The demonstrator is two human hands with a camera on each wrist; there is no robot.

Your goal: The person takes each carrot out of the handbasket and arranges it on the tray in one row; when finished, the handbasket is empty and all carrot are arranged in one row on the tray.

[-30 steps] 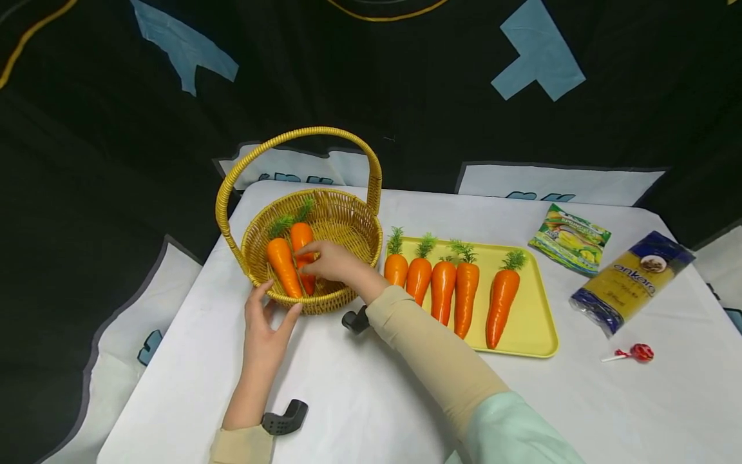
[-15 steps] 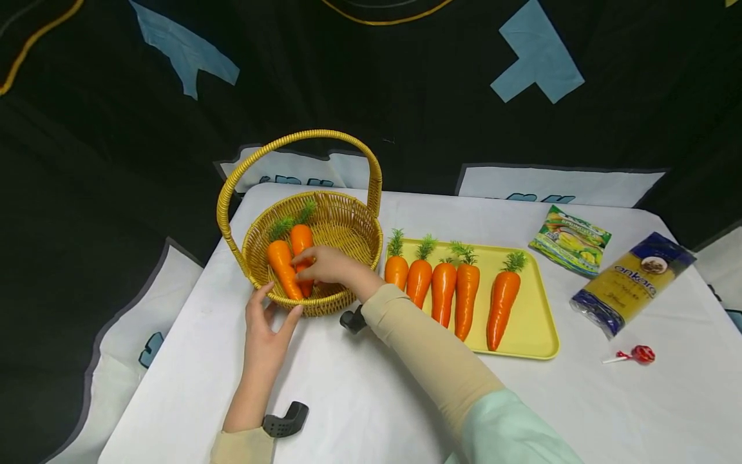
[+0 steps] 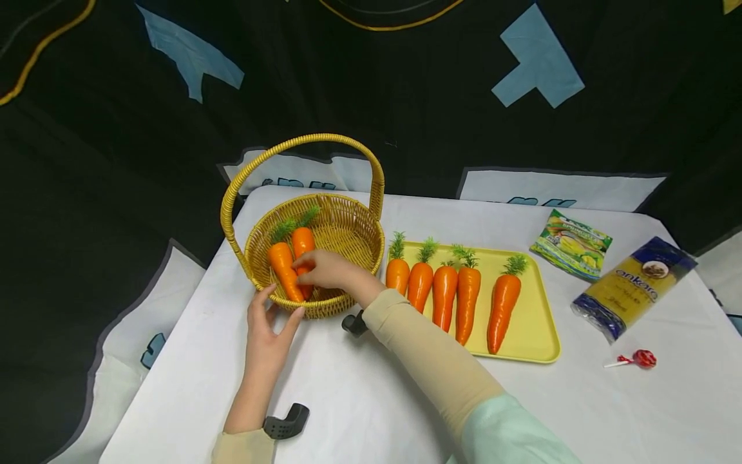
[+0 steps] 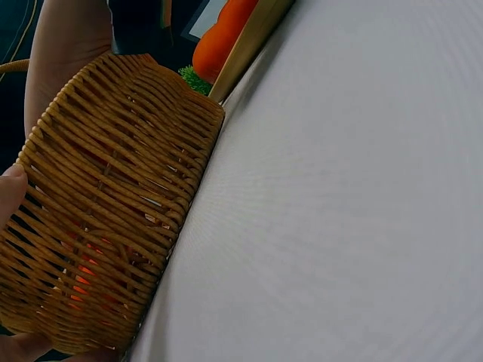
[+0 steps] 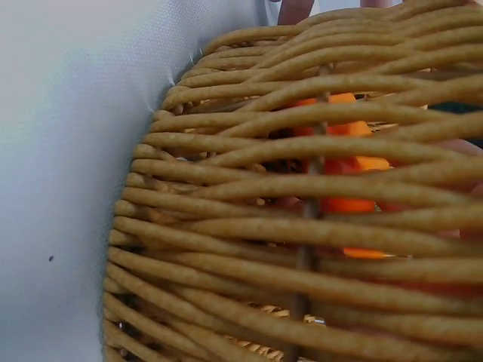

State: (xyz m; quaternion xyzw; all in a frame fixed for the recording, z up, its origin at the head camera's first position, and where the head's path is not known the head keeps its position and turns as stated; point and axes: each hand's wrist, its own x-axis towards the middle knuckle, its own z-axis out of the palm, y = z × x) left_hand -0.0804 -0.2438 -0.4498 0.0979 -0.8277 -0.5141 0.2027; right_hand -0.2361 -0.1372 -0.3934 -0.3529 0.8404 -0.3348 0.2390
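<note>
A wicker basket (image 3: 348, 241) with a tall arched handle stands at the left of the table, two orange carrots with green tops inside it. My left hand (image 3: 268, 338) holds the near left side of the basket, thumb and fingers spread along its rim and wall. Reaching over the near right rim, my right hand (image 3: 333, 270) has its bent fingers on the right-hand carrot (image 3: 303, 241); its fingertips are partly hidden. The other carrot (image 3: 282, 264) lies beside it, leaning to the near rim. Woven wall (image 5: 287, 196) covers most of the right wrist view, orange showing through the gaps.
Right of the basket, a yellow tray (image 3: 530, 328) carries several carrots (image 3: 444, 296), partly behind my right forearm. Farther right lie a green packet (image 3: 570, 245), a blue and yellow pasta bag (image 3: 634, 287) and a red lollipop (image 3: 643, 359). A dark curtain (image 3: 429, 96) hangs behind the table.
My right hand stays at the right-hand carrot, its fingers shifting only slightly. My left hand keeps its place on the basket. The whole head view has drifted slightly downward.
</note>
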